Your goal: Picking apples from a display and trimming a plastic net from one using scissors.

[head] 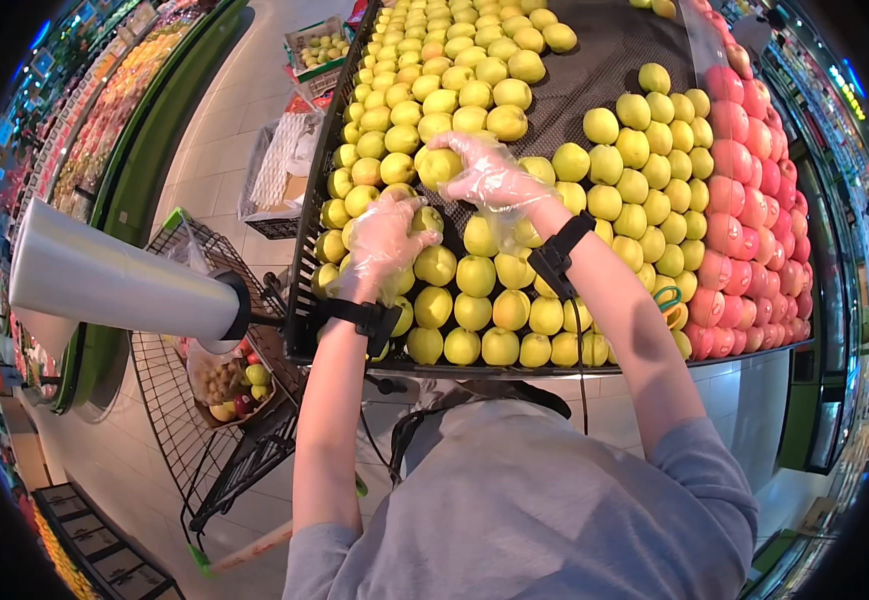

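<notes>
Rows of yellow-green apples [475, 276] fill much of a sloping display stand in front of me. My right hand [488, 174], in a clear plastic glove, has its thumb and fingers around one yellow apple [440, 168] at the middle of the rows. Lower and to the left is my left hand [383, 238], gloved the same way. Its thumb and fingers curve around another yellow-green apple [428, 220], and its palm covers some apples beneath. A small dark gap shows between the two hands, just right of the left hand's apple.
Pink-red apples [731, 232] line the right side, behind a clear divider [697, 45]. Dark mesh matting [599, 45] shows at the upper middle. A plastic bag roll [126, 270] juts out left, above a shopping cart [171, 420]. Crates [273, 221] stand on the floor.
</notes>
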A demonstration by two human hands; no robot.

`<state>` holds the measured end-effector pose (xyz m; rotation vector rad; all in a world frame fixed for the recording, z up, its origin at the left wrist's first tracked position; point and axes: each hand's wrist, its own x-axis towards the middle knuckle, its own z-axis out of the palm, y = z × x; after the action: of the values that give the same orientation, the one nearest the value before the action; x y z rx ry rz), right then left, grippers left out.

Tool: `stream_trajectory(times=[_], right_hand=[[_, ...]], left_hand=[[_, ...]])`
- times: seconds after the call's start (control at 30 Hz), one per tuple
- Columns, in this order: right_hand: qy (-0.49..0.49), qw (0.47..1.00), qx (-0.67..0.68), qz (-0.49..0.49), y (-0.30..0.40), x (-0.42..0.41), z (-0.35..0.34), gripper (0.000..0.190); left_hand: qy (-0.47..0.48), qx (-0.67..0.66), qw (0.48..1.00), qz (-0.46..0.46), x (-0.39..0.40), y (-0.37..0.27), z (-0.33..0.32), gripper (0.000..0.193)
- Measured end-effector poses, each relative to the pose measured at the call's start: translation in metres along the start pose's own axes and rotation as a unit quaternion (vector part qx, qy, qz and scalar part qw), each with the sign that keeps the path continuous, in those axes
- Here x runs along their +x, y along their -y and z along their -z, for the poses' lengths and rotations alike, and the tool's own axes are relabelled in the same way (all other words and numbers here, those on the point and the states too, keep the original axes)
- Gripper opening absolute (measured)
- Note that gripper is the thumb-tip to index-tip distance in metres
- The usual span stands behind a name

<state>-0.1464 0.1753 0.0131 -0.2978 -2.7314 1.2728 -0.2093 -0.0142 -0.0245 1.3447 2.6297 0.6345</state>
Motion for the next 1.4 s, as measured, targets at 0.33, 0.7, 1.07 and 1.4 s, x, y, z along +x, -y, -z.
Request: stream_trajectory(times=[0.33, 0.7, 1.07, 1.4], right_hand=[[0.019, 0.984, -0.074, 0.160, -0.027, 0.012, -0.013, 0.060], [-0.020, 0.933, -0.320, 0.160, -0.016, 0.000, -0.038, 0.028], [0.023, 0.977, -0.145, 0.158, -0.040, 0.005, -0.026, 0.040], [-0.135, 0.912, -0.351, 0.161, -0.013, -0.038, -0.005, 0.011]], left_hand=[[0.023, -0.033, 0.997, -0.060, -0.001, 0.014, -0.007, 0.052], [-0.037, -0.196, 0.979, -0.036, -0.007, 0.022, -0.019, 0.051], [-0.030, -0.193, 0.978, -0.074, 0.000, 0.033, -0.023, 0.049], [-0.122, -0.098, 0.981, 0.116, -0.091, 0.030, 0.022, 0.042]])
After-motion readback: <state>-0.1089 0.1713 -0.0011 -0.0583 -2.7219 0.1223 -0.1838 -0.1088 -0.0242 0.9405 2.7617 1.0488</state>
